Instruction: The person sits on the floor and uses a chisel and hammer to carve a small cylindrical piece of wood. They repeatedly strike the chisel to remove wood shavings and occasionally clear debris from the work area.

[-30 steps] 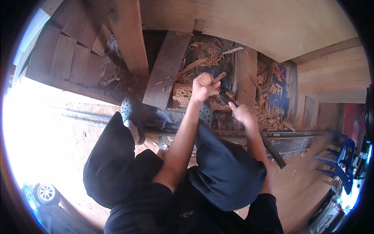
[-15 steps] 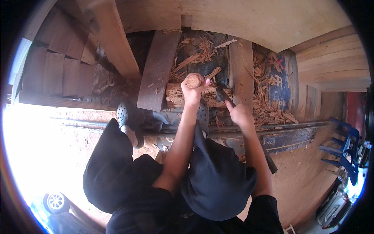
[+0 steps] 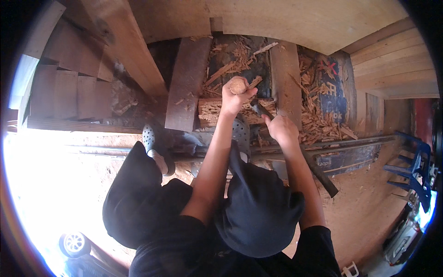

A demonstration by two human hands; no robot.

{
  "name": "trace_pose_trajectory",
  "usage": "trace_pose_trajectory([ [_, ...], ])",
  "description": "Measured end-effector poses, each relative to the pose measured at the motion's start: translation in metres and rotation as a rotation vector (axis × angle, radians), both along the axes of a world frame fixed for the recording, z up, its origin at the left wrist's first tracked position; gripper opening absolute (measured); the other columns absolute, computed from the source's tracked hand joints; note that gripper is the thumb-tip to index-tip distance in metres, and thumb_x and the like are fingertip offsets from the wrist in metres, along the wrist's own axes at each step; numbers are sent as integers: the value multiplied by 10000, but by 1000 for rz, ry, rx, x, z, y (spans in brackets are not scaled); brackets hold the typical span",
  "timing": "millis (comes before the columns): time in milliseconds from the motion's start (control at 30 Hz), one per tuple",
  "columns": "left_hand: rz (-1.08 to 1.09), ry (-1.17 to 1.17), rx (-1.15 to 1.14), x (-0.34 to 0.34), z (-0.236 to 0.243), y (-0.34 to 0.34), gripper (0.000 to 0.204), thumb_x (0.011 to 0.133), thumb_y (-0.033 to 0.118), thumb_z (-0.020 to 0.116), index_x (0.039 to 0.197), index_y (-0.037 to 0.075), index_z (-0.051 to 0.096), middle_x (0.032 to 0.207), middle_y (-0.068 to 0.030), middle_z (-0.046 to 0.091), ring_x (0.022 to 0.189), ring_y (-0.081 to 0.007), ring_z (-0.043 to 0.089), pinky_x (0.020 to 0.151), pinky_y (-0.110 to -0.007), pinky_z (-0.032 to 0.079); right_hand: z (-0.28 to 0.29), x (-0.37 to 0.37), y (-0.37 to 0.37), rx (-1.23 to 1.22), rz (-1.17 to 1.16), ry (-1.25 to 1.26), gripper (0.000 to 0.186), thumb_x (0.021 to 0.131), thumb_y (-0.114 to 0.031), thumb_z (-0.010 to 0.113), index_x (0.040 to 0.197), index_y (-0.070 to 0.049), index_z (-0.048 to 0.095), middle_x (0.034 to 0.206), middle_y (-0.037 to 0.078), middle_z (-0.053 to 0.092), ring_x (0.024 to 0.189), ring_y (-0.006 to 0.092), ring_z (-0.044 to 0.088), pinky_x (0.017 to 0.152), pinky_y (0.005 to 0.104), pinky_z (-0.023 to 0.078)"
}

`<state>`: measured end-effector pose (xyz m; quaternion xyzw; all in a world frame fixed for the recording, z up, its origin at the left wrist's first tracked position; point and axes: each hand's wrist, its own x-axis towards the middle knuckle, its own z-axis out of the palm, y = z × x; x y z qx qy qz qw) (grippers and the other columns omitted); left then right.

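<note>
My left hand [image 3: 233,99] is closed on a round wooden piece [image 3: 238,85], its pale end facing up, just above a crumbling, hole-riddled wooden block [image 3: 212,111]. To its right, my right hand [image 3: 283,131] grips a long dark tool [image 3: 323,180], whose upper end is at the block's right side; whether it touches is unclear. Brown boards [image 3: 184,83] flank the block, with splintered wood [image 3: 330,129] strewn around. My feet, in grey perforated clogs [image 3: 148,136], are below the boards, the right one partly hidden by my leg and arm.
A slanted timber [image 3: 129,51] stands at upper left, a large plywood panel [image 3: 295,18] across the top. Pipes [image 3: 364,141] run along the front edge. A blue plastic chair [image 3: 417,166] is at right, a wheeled object [image 3: 74,242] at lower left in glare.
My left hand has risen slightly with the round piece, after shifting left and back right. My right hand and tool are a little higher. The view has shifted slightly.
</note>
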<state>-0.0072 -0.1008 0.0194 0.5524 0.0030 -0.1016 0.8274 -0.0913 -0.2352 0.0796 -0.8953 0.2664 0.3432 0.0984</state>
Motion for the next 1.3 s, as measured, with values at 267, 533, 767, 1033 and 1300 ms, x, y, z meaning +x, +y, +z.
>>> trace_pose_trajectory([
  [267,-65,-29,22,-9,4,4,274,647,-35,765,820,44,568,743,24,546,675,-71,501,629,-223,424,-8,2,-1,-18,20,-6,684,886,-606,388,1048,10,637,1079,215,624,1032,351,595,866,421,473],
  [533,5,16,-86,-2,-1,26,272,658,-79,736,806,46,545,764,-1,543,710,-88,508,658,-243,446,-4,5,9,-46,81,-19,595,889,-556,438,1013,-15,654,1041,181,649,998,327,620,818,408,501],
  [767,30,33,-103,0,-6,38,288,648,-86,741,796,55,538,761,-7,550,722,-95,512,678,-253,438,3,11,12,-49,115,18,658,889,-597,395,1059,-10,640,1088,196,629,1050,343,590,870,418,472],
  [1033,0,-7,-83,1,-6,34,288,652,-84,740,827,49,554,763,1,559,703,-79,516,651,-231,439,5,13,15,-83,84,41,623,885,-580,424,1034,-21,655,1083,176,638,1043,308,604,861,393,485],
  [1300,-45,-12,-38,-2,-4,28,268,656,-63,742,822,46,563,746,16,556,680,-66,512,628,-224,438,4,12,8,-35,100,65,666,897,-599,364,1091,-20,630,1110,201,618,1072,344,578,888,424,461],
])
